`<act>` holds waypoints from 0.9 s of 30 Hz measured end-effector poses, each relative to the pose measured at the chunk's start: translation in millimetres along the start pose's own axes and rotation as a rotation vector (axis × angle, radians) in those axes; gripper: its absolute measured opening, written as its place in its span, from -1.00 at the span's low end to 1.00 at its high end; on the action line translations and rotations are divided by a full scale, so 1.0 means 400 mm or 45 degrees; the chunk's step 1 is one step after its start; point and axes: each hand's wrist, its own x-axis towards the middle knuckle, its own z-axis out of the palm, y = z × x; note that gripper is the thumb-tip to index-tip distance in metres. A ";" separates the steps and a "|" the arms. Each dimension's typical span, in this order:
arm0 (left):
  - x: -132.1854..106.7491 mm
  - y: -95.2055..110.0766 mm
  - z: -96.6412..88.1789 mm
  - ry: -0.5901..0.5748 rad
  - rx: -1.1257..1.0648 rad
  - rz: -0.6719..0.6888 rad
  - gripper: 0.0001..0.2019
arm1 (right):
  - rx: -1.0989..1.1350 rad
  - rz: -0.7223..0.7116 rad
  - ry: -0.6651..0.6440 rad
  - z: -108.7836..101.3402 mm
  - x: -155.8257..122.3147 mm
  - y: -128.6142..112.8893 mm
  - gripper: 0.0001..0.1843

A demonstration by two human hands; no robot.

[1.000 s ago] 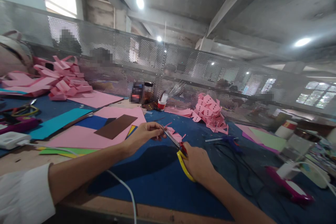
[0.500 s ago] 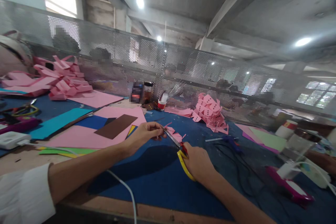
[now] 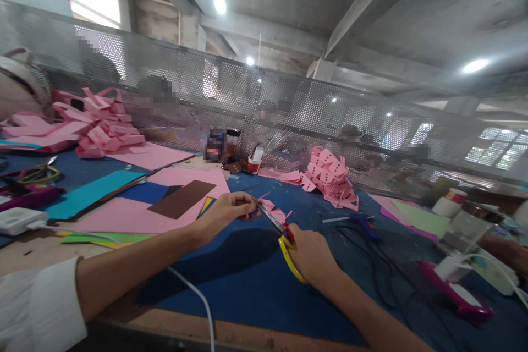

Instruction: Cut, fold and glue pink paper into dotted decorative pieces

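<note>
- Head view: the scissors (image 3: 274,219) sit between the two hands, above the blue mat (image 3: 256,291), blades slanting up toward the left hand (image 3: 237,210).
- The right hand (image 3: 312,253) is wrapped around the scissors' yellow-and-red handles, gripping them.
- The left hand's fingers are curled at the scissors' tips; whether they are closed on a scrap I cannot tell.
- Small cut pink pieces (image 3: 280,214) lie just beyond the scissors' blades. Farther beyond the scissors, to the right, stands the pile of dotted pink paper (image 3: 328,179).
- The step in hand looks like fine snipping. To do it well, I would hold the work just clear of the cutting line, use the blade tips, make short closes, and turn the paper rather than the wrist.
- With fingertips this near the scissors' tips, each close should be slow.
- Writing: none can be read. The dark box (image 3: 215,146) beyond the scissors and the red-banded white cup (image 3: 451,201) far right of them bear markings too blurred to make out.
</note>
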 end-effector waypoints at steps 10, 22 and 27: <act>-0.003 0.005 0.001 -0.002 -0.016 -0.032 -0.78 | 0.002 0.029 -0.051 -0.004 0.001 -0.002 -0.76; -0.006 0.012 0.003 0.004 0.004 -0.049 -0.75 | -0.003 0.031 -0.074 -0.004 0.002 -0.002 -0.77; -0.005 0.012 0.005 0.025 0.014 -0.068 -0.71 | 0.002 0.024 -0.048 0.002 0.005 0.003 -0.73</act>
